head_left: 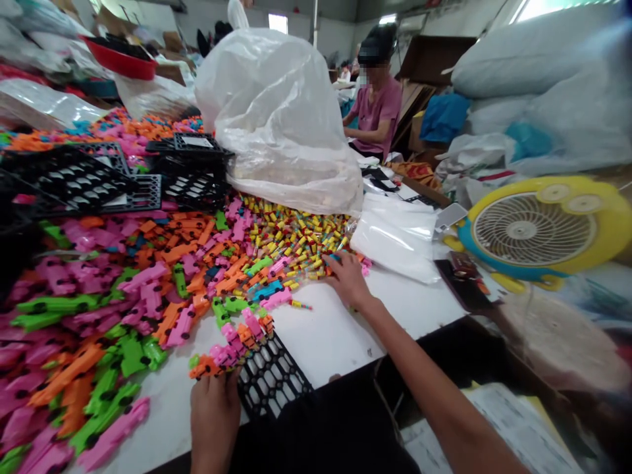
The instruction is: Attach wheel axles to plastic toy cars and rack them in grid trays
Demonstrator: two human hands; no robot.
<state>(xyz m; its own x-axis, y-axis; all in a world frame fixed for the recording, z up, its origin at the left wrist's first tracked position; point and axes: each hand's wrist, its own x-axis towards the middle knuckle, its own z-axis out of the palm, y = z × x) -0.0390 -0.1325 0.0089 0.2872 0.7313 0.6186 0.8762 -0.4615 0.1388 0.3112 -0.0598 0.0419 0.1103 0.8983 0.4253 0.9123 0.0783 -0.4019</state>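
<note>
A black lattice tray [276,378] lies at the table's front edge, with a row of pink and orange toy cars [237,343] along its far left side. My left hand [216,411] is at the tray's left corner, fingers closed against the orange car there; its fingertips are partly hidden. My right hand [347,280] reaches to the right edge of a heap of small yellow-capped pieces [301,230]. Its fingers are bent over the pieces, and whether they pinch one is too small to tell. Loose pink, green and orange cars [148,289] spread across the left.
Stacked black trays [190,171] stand behind the cars. A large translucent bag [281,118] rises behind the yellow pieces. White plastic sheets [395,234] and a yellow fan [536,230] are at the right. Another person [378,105] sits at the back. The white tabletop [330,329] shows before my right hand.
</note>
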